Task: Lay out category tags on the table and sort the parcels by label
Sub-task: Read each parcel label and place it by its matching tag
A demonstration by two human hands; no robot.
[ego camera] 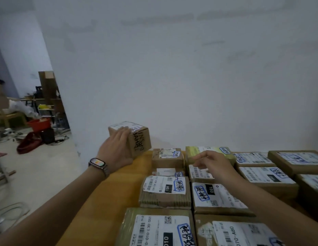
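Sorting step: the left hand (117, 148) grips a small brown marker-lettered cardboard parcel (138, 141) above the yellow wooden table's (105, 197) far-left corner. The right hand (214, 166), relaxed and empty, hovers over the table's middle. Next, it probably needs placing by label.

A white wall (172, 68) is filling most of the view under dim, even light. At left, a pale floor (39, 167) is carrying clutter: a red basin (39, 123), a dark bag (29, 143), a tall box (48, 89) and cables (61, 139).
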